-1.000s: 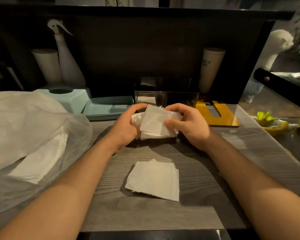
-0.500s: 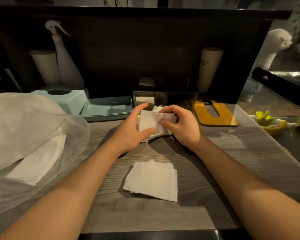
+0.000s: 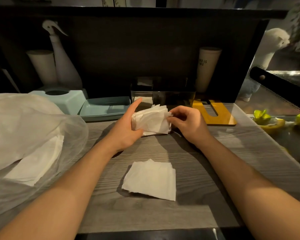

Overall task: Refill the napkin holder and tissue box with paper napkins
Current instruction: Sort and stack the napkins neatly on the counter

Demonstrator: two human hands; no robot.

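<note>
Squaring a napkin bundle (image 3: 151, 121), the left hand (image 3: 126, 128) is clamping its side while the right hand (image 3: 187, 122) is pinching its corner; next, judging by position, sliding it into the napkin holder (image 3: 163, 97).

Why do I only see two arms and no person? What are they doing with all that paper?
The camera sits on the person's head and looks down, so you see only their own arms. The left hand and the right hand hold a bundle of paper napkins together; the right fingers pinch its edge. On the grey wooden counter lies another small napkin stack. At the left, a clear plastic bag has more napkins inside. Behind the hands stand a shiny metal napkin holder and a light blue tissue box.
</note>
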